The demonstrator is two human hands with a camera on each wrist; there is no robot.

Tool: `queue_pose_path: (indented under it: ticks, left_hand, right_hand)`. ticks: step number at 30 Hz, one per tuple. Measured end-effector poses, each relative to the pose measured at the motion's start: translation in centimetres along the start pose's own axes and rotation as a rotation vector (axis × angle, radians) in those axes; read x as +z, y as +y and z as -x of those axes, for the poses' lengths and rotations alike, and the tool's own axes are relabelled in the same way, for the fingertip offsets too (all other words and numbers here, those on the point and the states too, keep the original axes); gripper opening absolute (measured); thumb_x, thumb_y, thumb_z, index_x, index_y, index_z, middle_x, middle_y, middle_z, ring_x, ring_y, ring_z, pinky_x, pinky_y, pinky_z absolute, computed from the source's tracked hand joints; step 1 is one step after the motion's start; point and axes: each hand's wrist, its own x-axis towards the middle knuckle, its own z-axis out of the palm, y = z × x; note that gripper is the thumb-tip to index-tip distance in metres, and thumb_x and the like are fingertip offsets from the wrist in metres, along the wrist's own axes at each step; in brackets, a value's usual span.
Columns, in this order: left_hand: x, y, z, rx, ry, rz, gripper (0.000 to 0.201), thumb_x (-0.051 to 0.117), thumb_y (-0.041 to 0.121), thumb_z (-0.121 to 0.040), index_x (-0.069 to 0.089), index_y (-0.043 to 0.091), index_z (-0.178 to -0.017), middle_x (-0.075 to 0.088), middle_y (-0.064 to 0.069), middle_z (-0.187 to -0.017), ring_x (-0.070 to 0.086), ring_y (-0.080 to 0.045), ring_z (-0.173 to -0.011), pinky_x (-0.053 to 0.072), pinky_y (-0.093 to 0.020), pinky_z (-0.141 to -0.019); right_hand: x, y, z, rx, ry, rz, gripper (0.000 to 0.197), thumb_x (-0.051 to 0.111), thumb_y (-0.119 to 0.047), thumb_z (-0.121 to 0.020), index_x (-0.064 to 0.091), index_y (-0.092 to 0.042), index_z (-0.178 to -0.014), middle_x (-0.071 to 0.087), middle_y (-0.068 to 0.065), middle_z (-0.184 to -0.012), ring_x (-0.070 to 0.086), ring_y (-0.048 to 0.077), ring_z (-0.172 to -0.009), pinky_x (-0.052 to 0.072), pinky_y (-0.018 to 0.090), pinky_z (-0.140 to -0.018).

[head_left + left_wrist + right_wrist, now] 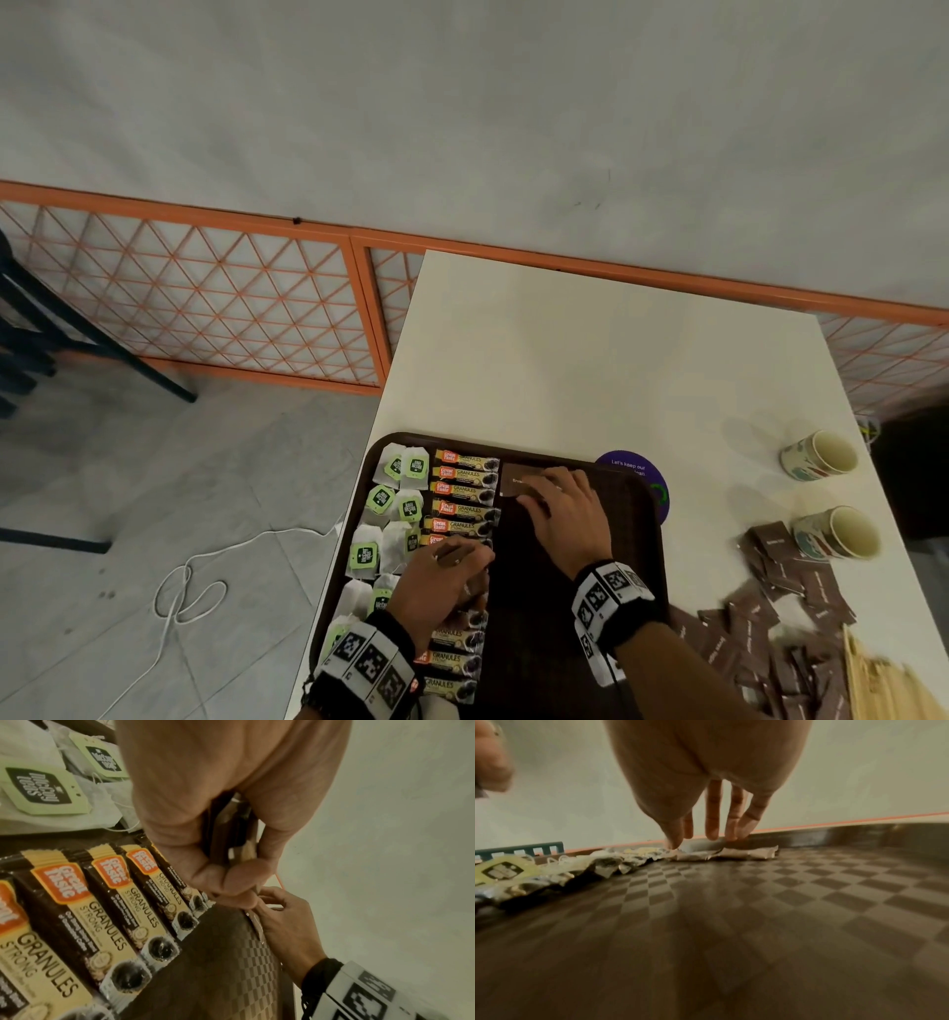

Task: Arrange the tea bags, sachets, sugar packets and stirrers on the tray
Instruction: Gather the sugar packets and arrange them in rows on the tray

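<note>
A dark brown tray (631,519) lies on the white table. White tea bags (405,465) with green tags fill its left column. Beside them runs a column of coffee sachets (464,475) (107,902). My left hand (452,570) (231,852) grips a small stack of brown sugar packets (239,833) above the sachets. My right hand (557,501) (706,829) lies flat with straight fingers pressing a brown sugar packet (516,480) (746,853) onto the tray near its far rim.
A heap of loose brown sugar packets (780,591) lies on the table right of the tray, with wooden stirrers (873,683) at the bottom right. Two mugs (821,457) (837,534) stand at the right edge. A purple round sticker (642,473) peeks from behind the tray.
</note>
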Motion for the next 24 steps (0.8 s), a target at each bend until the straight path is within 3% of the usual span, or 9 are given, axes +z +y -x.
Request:
queue_pose_path:
  ticks: [4, 7, 10, 12, 13, 15, 16, 20, 24]
  left_hand:
    - [-0.1, 0.5, 0.2, -0.071, -0.053, 0.125, 0.03, 0.065, 0.033, -0.092, 0.069, 0.007, -0.105, 0.067, -0.011, -0.083, 0.065, -0.023, -0.067, 0.048, -0.026, -0.05]
    - [-0.4, 0.9, 0.4, -0.136, -0.13, 0.328, 0.034, 0.055, 0.031, -0.098, 0.068, 0.005, -0.115, 0.067, -0.021, -0.101, 0.068, -0.032, -0.082, 0.061, -0.037, -0.062]
    - [-0.7, 1.2, 0.3, -0.18, -0.211, 0.534, 0.034, 0.043, 0.017, -0.1, 0.065, 0.004, -0.122, 0.065, -0.03, -0.12, 0.067, -0.044, -0.101, 0.058, -0.049, -0.081]
    - [-0.6, 1.4, 0.1, -0.17, -0.248, 0.55, 0.031, 0.042, 0.013, -0.101, 0.063, 0.005, -0.123, 0.063, -0.032, -0.121, 0.064, -0.046, -0.108, 0.057, -0.052, -0.085]
    - [-0.4, 1.4, 0.1, -0.158, -0.262, 0.515, 0.029, 0.044, 0.012, -0.101, 0.061, 0.006, -0.124, 0.062, -0.032, -0.122, 0.063, -0.045, -0.109, 0.057, -0.052, -0.085]
    - [0.1, 1.3, 0.0, -0.132, -0.267, 0.419, 0.03, 0.052, 0.014, -0.098, 0.058, 0.005, -0.125, 0.063, -0.029, -0.123, 0.064, -0.041, -0.107, 0.059, -0.05, -0.083]
    - [0.6, 1.2, -0.1, -0.126, -0.258, 0.377, 0.031, 0.055, 0.014, -0.096, 0.058, 0.004, -0.126, 0.064, -0.027, -0.119, 0.065, -0.039, -0.104, 0.06, -0.048, -0.082]
    - [1.7, 0.7, -0.1, -0.114, -0.197, 0.302, 0.033, 0.065, 0.012, -0.089, 0.058, 0.003, -0.12, 0.068, -0.017, -0.095, 0.067, -0.028, -0.082, 0.057, -0.038, -0.063]
    - [1.8, 0.4, 0.1, -0.112, -0.171, 0.181, 0.023, 0.066, 0.011, -0.089, 0.061, 0.004, -0.111, 0.068, -0.016, -0.093, 0.065, -0.025, -0.079, 0.054, -0.034, -0.061]
  right_hand:
    - [-0.2, 1.4, 1.1, 0.114, -0.047, 0.0, 0.022, 0.066, -0.025, -0.088, 0.069, -0.021, -0.109, 0.06, 0.0, -0.114, 0.052, 0.024, -0.103, 0.053, 0.04, -0.084]
    - [-0.5, 1.8, 1.8, 0.11, -0.066, -0.033, 0.024, 0.065, -0.022, -0.09, 0.068, -0.02, -0.114, 0.058, 0.001, -0.118, 0.051, 0.023, -0.108, 0.051, 0.041, -0.092]
    - [-2.6, 0.3, 2.8, 0.168, -0.025, -0.196, 0.021, 0.061, -0.025, -0.093, 0.065, -0.023, -0.114, 0.057, -0.006, -0.116, 0.05, 0.011, -0.106, 0.045, 0.025, -0.094]
    - [-5.0, -1.5, 4.0, 0.187, -0.109, -0.407, 0.015, 0.059, -0.03, -0.096, 0.066, -0.025, -0.109, 0.062, -0.014, -0.104, 0.058, 0.001, -0.093, 0.044, 0.011, -0.082]
    - [-6.1, -2.5, 4.6, 0.213, -0.208, -0.543, 0.014, 0.058, -0.032, -0.096, 0.066, -0.026, -0.107, 0.065, -0.014, -0.097, 0.062, 0.001, -0.086, 0.047, 0.011, -0.076]
    - [-7.4, -4.2, 5.6, 0.298, -0.392, -0.774, 0.016, 0.06, -0.036, -0.095, 0.067, -0.024, -0.102, 0.071, -0.006, -0.085, 0.067, 0.003, -0.073, 0.05, 0.015, -0.064]
    - [-7.5, -4.5, 6.2, 0.327, -0.416, -0.824, 0.016, 0.063, -0.035, -0.093, 0.068, -0.021, -0.099, 0.071, -0.003, -0.081, 0.066, 0.004, -0.068, 0.049, 0.015, -0.06]
    - [-7.1, -3.9, 7.3, 0.386, -0.335, -0.895, 0.016, 0.07, -0.025, -0.089, 0.066, -0.01, -0.085, 0.067, 0.001, -0.071, 0.06, 0.005, -0.064, 0.047, 0.021, -0.059]
    - [-7.1, -3.5, 7.9, 0.505, -0.342, -1.103, 0.012, 0.067, -0.018, -0.091, 0.065, -0.007, -0.096, 0.071, 0.005, -0.079, 0.063, 0.01, -0.07, 0.048, 0.021, -0.059]
